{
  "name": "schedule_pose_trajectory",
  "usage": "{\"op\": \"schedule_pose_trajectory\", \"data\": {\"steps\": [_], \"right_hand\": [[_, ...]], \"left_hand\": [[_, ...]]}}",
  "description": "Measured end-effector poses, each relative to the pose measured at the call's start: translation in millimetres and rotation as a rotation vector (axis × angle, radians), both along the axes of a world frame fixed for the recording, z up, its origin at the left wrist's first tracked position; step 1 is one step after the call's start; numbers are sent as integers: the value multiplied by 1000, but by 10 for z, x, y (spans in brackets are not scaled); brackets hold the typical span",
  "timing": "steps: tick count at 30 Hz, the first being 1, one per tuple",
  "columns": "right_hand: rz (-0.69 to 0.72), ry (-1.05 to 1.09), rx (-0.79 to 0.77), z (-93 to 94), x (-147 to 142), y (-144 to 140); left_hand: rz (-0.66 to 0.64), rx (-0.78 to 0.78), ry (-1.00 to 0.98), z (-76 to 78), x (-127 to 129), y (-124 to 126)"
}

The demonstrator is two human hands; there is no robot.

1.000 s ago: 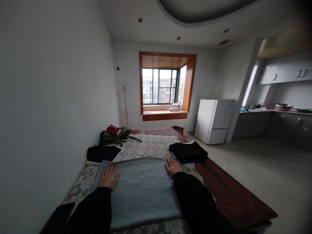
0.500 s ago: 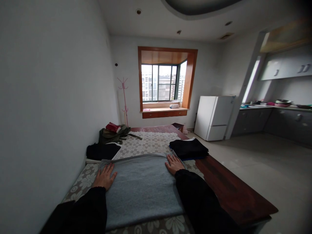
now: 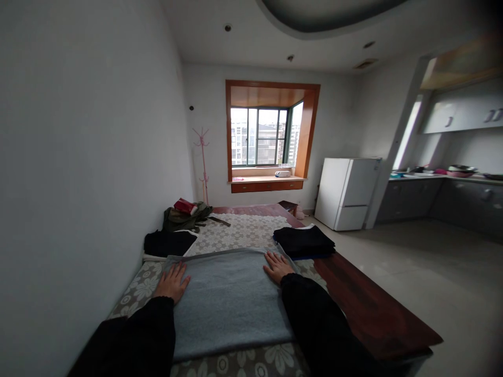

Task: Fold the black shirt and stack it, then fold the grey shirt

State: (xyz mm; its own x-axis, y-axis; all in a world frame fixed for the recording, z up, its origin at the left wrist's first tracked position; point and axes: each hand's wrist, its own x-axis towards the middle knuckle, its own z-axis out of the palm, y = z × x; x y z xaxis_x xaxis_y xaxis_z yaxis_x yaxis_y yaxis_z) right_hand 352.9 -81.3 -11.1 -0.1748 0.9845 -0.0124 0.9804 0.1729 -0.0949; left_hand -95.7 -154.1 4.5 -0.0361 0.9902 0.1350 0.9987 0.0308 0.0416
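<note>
A grey piece of clothing, its exact kind unclear, lies flat in a rough rectangle before me. My left hand rests palm down on its far left corner, fingers spread. On its far right corner lies my right hand, also flat with fingers apart. Beneath the cloth is a flower-patterned tablecloth over a dark red wooden table. A folded black stack of clothes sits just beyond my right hand, and another black folded pile lies beyond my left.
A green backpack with a red packet on top stands by the left wall. Behind the table are a pink coat rack, a window and a small stool. A white fridge stands to the right.
The view has tilted up slightly. Both hands stay flat on the grey cloth, the right one shifted a little to the left.
</note>
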Motion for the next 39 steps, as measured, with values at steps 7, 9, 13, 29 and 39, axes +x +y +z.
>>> {"op": "schedule_pose_trajectory", "data": {"steps": [7, 9, 13, 29, 39], "right_hand": [[-22, 3, 6, 67, -56, -56], [-3, 14, 0, 106, -54, -116], [52, 64, -53, 100, 90, -476], [170, 456, 156, -192, 1544, -2170], [198, 468, 344, -53, 1391, -1921]], "left_hand": [[57, -7, -2, 17, -29, -179], [63, -15, 2, 53, -21, -248], [33, -34, 7, 60, -46, -569], [-187, 188, -298, -162, -821, -2099], [-188, 288, -359, 58, -773, -1997]]}}
